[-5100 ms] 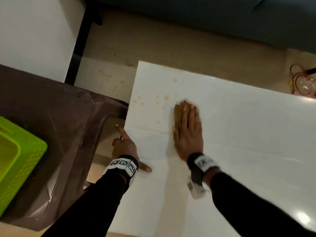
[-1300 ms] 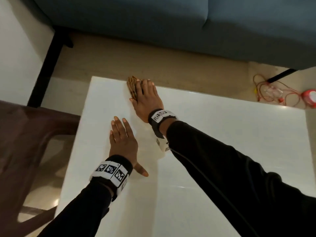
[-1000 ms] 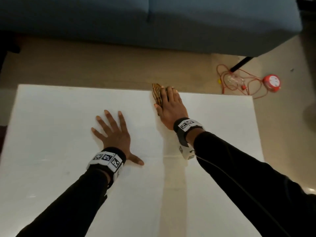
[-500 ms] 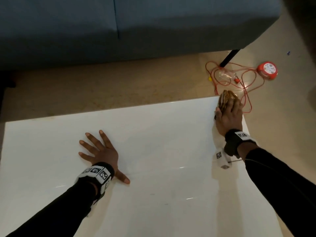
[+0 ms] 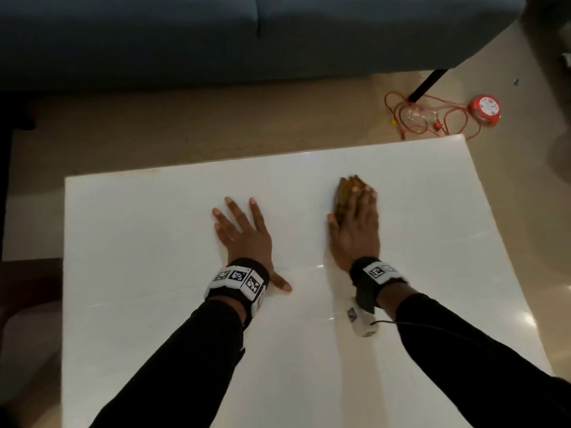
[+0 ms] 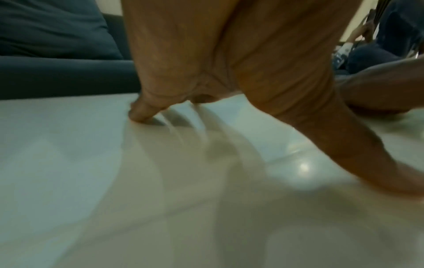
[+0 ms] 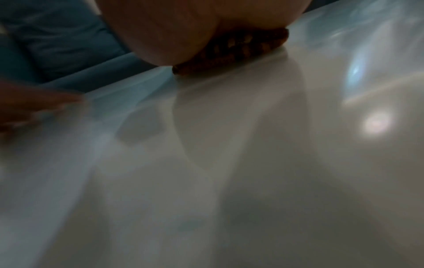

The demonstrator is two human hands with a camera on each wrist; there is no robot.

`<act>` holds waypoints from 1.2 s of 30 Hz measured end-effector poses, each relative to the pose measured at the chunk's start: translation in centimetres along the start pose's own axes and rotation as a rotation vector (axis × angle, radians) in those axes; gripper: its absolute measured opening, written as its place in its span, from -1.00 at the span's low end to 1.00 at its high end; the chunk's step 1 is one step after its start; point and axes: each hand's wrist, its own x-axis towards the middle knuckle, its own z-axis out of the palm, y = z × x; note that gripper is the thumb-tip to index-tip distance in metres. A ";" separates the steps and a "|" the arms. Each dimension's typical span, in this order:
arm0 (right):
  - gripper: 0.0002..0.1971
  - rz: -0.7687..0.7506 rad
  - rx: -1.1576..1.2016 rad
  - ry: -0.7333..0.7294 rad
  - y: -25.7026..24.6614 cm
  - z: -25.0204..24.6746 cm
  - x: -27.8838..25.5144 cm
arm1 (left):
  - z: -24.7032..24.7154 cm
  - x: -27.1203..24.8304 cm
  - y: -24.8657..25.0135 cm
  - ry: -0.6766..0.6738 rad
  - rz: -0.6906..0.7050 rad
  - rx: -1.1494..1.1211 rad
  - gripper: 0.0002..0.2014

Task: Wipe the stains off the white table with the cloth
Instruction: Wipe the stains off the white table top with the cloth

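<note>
The white table fills the lower part of the head view, and I see no stains on it. My right hand lies flat on a small brown patterned cloth and presses it onto the table right of the middle; only the cloth's left and far edges show. In the right wrist view the cloth is squeezed under my palm. My left hand rests flat on the table left of the right hand, fingers spread, holding nothing. The left wrist view shows the spread fingers touching the table.
A dark blue sofa runs along the far side of the table. On the floor at the far right lie a tangle of red cable and a round red object. A dark brown surface borders the table's left edge.
My right hand has slid the cloth from the table's far right corner back toward the middle. The left hand stays flat on the table. The stains of five seconds ago no longer show.
</note>
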 end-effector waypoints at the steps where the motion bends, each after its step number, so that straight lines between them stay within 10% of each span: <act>1: -0.13 -0.065 0.012 -0.026 -3.7 0.7 -1.3 | 0.5 -0.9 -1.8 0.023 0.047 0.038 0.88; 9: -0.16 -0.576 0.067 -0.197 -31.5 8.4 -14.7 | 5.5 -9.6 -24.1 -0.066 -0.309 0.065 0.83; 13: -0.25 -0.732 -0.059 -0.256 -36.4 8.8 -18.1 | 7.7 -12.5 -28.8 -0.208 -0.281 -0.112 0.78; 18: -0.34 -0.892 0.041 -0.226 -24.0 5.5 -16.2 | 7.6 -12.0 -28.4 -0.199 -0.308 -0.102 0.85; 23: -0.30 -0.229 -0.037 -0.085 -2.0 -0.9 -12.4 | 7.1 -11.9 -27.6 -0.216 -0.294 -0.020 0.79; 26: -0.10 0.227 0.057 -0.067 1.0 -0.5 -14.2 | 7.6 -11.6 -28.0 -0.208 -0.262 -0.008 0.77; 29: -0.12 0.256 0.057 -0.040 -6.7 1.9 -15.4 | 7.3 -11.8 -27.8 -0.209 -0.207 0.074 0.76; 36: -0.25 -0.436 0.158 -0.211 -32.0 8.8 -27.2 | 7.2 -14.3 -29.4 -0.177 -0.174 0.030 0.55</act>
